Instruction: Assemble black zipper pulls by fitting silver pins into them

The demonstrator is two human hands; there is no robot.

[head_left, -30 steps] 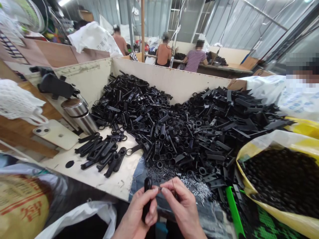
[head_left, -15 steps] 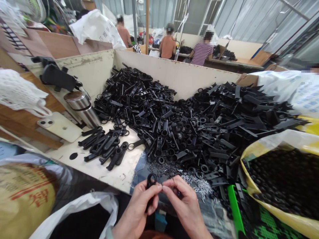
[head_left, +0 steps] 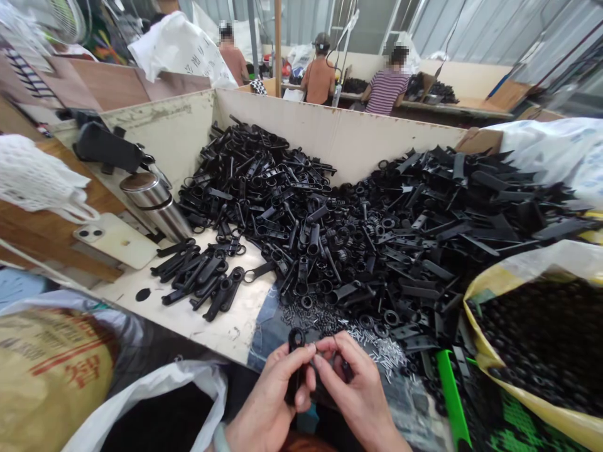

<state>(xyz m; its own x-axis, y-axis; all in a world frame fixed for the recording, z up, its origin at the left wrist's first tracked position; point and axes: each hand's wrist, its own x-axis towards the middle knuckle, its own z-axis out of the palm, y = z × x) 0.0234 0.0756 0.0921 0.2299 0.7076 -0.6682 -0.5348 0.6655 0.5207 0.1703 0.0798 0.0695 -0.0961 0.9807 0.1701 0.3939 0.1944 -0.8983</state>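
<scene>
My left hand (head_left: 277,389) is closed round a black plastic part with a ring end (head_left: 296,339), the ring standing up above the thumb. Against it, my right hand (head_left: 353,383) is closed too, its thumb and forefinger pinched at the left thumb's tip. A dark piece (head_left: 347,370) shows among the right fingers, too hidden to name. Just beyond the hands lie silver pins (head_left: 389,353) and small dark metal bits (head_left: 306,316). Behind them rises a heap of black ring-ended plastic parts (head_left: 264,182).
Grouped black parts (head_left: 202,276) lie left, near a phone (head_left: 115,240) and a steel flask (head_left: 157,204). Flat black pieces (head_left: 471,207) pile up at right. An open sack (head_left: 480,339) of black pieces and a green crate (head_left: 455,402) flank my right; a white sack (head_left: 155,376) stands left.
Both hands have shifted slightly right in the view, still together, with the ring-ended part in the left hand. The right fingers have curled a little closer against it.
</scene>
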